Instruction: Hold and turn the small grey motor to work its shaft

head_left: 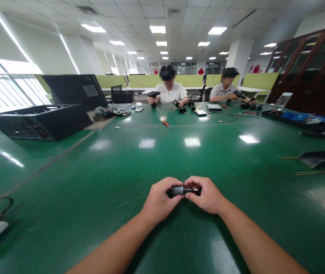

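Close in front of me, just over the green tabletop, I hold a small dark cylindrical tool (178, 190) with a grey band and a thin metal shaft; its exact kind I cannot make out. The fingers of my left hand (160, 199) are wrapped round its thicker dark end, which they partly hide. My right hand (206, 195) is closed around the shaft side, thumb and fingers near the bright metal tip. The two hands almost meet at the middle of the tool, which lies roughly level, pointing right.
The green table (108, 163) stretches far ahead. An orange screwdriver (165, 123) lies near its middle. A black computer case (45, 121) stands far left, a black dustpan-like tray (322, 158) at right. Across the table, two people (169, 91) handle power drills (153, 95) among scattered parts.
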The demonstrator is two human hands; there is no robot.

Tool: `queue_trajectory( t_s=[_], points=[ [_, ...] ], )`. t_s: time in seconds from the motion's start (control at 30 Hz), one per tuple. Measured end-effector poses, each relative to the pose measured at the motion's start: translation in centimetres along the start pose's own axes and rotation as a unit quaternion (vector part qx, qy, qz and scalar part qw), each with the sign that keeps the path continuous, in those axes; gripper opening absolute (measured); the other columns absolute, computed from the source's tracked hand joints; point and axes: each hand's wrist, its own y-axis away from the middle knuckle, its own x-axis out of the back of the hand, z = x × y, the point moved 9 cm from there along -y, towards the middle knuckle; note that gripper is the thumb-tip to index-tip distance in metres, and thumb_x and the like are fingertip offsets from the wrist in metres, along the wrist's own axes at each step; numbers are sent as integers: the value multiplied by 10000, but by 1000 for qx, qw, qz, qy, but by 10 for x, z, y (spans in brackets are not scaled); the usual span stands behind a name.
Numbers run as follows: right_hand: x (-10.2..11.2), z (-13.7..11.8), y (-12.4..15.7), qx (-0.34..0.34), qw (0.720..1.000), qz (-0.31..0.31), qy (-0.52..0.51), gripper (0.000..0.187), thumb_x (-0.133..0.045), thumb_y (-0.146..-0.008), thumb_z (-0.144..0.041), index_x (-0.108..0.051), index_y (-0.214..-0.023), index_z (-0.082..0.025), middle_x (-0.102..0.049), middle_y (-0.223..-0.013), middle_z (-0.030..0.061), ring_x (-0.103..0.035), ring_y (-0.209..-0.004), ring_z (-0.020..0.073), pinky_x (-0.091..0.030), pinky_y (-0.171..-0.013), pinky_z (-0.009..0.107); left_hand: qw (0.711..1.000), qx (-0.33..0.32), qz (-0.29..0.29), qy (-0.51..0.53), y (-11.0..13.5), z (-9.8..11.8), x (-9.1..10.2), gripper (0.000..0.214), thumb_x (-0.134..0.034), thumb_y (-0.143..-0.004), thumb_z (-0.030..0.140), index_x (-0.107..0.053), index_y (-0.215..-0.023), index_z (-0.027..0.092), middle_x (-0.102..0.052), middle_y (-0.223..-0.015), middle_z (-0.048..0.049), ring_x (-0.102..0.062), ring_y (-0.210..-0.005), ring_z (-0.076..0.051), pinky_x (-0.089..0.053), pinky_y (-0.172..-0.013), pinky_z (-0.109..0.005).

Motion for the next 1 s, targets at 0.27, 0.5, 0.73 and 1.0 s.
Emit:
queue_trajectory(
  t_s=[0.27,0.5,0.73,1.0],
  points=[
    [0,0,-1,-7,1000,3,-9,211,-658,-730,-136,-668,-935,-186,-702,-847,18,-643,-792,177,-484,-723,270,999,18,15,23,-2,-5,4,224,-727,-726,136,-680,-932,208,-698,-900,-20,-647,-840,-176,-494,-770,-281],
    [1,3,-1,-15,1000,8,-9,198,-664,-738,-145,-685,-930,-191,-704,-834,16,-639,-762,170,-481,-705,263,999,26,14,24,-3,-7,4,219,-733,-720,143,-687,-921,214,-702,-879,-18,-649,-814,-176,-494,-751,-281],
    [2,6,-1,-19,1000,12,1,137,-670,-772,-187,-722,-898,-193,-729,-830,27,-658,-763,181,-481,-698,269,1000,22,-1,17,-2,-5,1,227,-733,-717,134,-688,-922,220,-704,-886,-15,-652,-827,-178,-495,-759,-285],
    [2,1,-2,-7,1000,11,27,117,-668,-790,-199,-749,-873,-203,-734,-802,24,-651,-718,168,-460,-661,263,1000,22,10,0,0,-4,3,214,-741,-717,154,-691,-917,212,-706,-872,-21,-653,-809,-178,-502,-738,-282]
  ],
)
